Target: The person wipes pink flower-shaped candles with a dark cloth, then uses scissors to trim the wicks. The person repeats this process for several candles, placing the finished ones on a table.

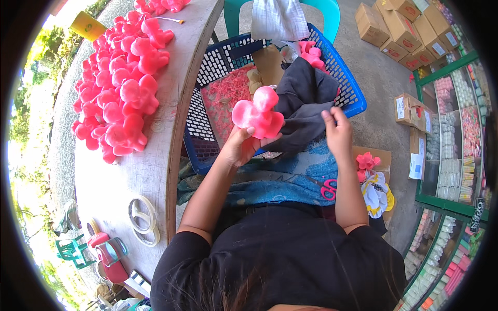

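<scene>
In my left hand (242, 147) rests a glossy pink molded figurine (260, 113) with a round head and wide lobes, held above a blue plastic basket (352, 91). My right hand (337, 130) pinches the edge of a dark grey cloth (305, 91), which drapes over the basket's near right part. Pink shavings (227, 97) and a piece of brown cardboard (267, 62) lie inside the basket. Further pink figurines (311, 54) show at its far right corner, partly covered by the cloth. Across my lap a blue patterned towel (272, 180) carries pink-handled scissors (328, 189).
To the left, a wooden table (155, 171) bears a large cluster of pink figurines (116, 89), a brush (171, 19) and tape rolls (143, 217). A teal chair (330, 15) stands beyond the basket. Cardboard boxes (400, 33) and green-framed shelves (447, 128) are on the right.
</scene>
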A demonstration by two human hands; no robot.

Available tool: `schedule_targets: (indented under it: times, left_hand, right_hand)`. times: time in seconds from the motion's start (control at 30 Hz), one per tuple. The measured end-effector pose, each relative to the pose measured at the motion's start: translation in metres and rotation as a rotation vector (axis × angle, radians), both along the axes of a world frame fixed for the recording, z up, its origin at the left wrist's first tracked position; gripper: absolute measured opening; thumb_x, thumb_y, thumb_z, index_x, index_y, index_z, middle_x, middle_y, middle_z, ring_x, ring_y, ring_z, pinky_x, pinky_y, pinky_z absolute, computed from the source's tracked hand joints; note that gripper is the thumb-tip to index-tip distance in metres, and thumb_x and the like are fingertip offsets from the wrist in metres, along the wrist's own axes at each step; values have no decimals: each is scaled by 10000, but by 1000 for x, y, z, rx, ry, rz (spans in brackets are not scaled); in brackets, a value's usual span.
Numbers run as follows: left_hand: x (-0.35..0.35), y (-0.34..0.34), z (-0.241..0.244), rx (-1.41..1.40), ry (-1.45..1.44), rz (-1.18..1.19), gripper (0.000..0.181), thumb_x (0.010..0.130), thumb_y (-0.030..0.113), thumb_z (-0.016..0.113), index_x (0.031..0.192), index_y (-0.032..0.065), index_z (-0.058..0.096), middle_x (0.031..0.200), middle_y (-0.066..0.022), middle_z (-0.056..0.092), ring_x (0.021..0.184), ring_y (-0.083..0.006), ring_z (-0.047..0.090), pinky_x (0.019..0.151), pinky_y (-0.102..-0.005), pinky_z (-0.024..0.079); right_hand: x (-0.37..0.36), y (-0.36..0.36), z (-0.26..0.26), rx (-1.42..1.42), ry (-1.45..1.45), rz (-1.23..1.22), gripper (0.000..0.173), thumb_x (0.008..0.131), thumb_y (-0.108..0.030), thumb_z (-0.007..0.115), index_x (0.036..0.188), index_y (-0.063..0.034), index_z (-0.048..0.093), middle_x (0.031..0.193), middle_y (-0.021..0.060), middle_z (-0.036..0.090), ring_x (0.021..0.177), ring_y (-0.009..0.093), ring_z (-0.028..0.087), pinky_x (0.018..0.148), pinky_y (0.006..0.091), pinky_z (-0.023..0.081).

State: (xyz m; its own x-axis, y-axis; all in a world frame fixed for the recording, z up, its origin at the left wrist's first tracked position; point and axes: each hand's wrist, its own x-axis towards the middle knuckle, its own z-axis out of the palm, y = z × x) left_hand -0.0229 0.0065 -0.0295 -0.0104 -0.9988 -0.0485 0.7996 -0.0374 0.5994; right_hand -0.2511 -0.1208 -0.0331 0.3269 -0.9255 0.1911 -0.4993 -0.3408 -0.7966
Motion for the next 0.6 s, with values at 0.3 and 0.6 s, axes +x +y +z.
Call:
schedule_targets:
  times: [0.3, 0.6]
  left_hand:
    - [2, 8, -7, 7, -754, 101, 839, 652, 213, 798, 1329, 31, 337, 1225, -90, 471, 1139, -199, 476, 966, -358, 406]
    - [-36, 9, 15, -40, -1078, 172, 800, 602, 123, 764, 1282, 22, 355, 1140, -88, 477, 1072, -177, 478, 938, -318, 394]
  right_hand:
    - [50, 32, 65, -420, -132, 702, 279, 793, -268, 669, 956, -49, 614, 1006, 136, 579, 1012, 370, 521, 953, 442, 349]
    - [95, 35, 10, 262, -646, 103, 190, 968, -168, 490, 906, -10, 574, 759, 6, 583, 685, 91, 538, 641, 233, 454]
